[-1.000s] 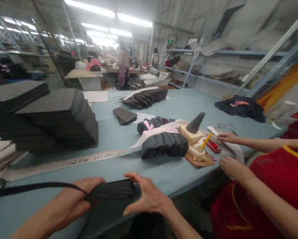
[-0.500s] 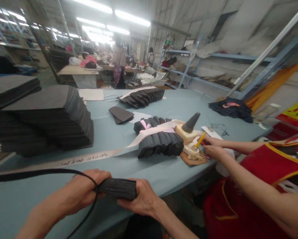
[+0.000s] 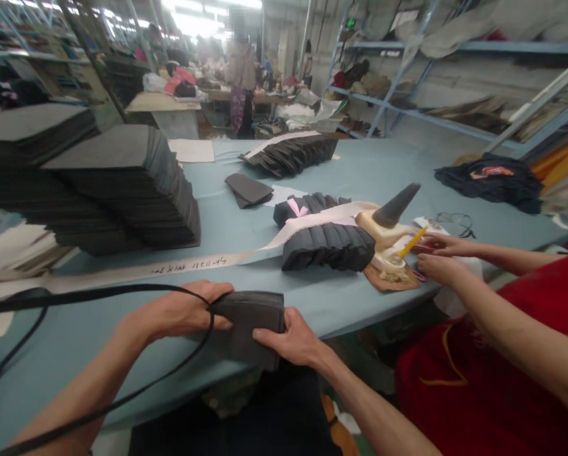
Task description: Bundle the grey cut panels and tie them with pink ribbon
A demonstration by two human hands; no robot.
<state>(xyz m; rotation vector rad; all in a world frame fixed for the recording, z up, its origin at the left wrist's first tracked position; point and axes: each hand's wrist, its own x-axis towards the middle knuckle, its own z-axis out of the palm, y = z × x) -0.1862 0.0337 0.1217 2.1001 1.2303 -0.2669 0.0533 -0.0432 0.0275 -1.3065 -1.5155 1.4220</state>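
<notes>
A thick stack of black sheets (image 3: 255,326) is held upright at the table's front edge, its broad face toward me. My left hand (image 3: 189,308) grips its left end, thumb in front and fingers behind. On the right edge my right hand (image 3: 293,337) is closed, thumb pressed on the face. A black strap (image 3: 136,290) loops past my left wrist. Beyond the hands, a long white paper strip (image 3: 183,266) with handwriting runs across the table and over bundled black pieces (image 3: 328,244), which have a pink ribbon (image 3: 297,208).
Tall stacks of black sheets (image 3: 122,183) stand at the left. Another black bundle (image 3: 290,155) and folded black pieces (image 3: 248,190) lie farther back. At the right, a co-worker's hands (image 3: 435,256) are beside a cream dispenser with a black cone (image 3: 396,206). Dark cloth (image 3: 490,180) lies behind.
The stack has been tipped from showing its layered edge to showing its broad face. My hands still hold both ends. The view has shifted downward and left.
</notes>
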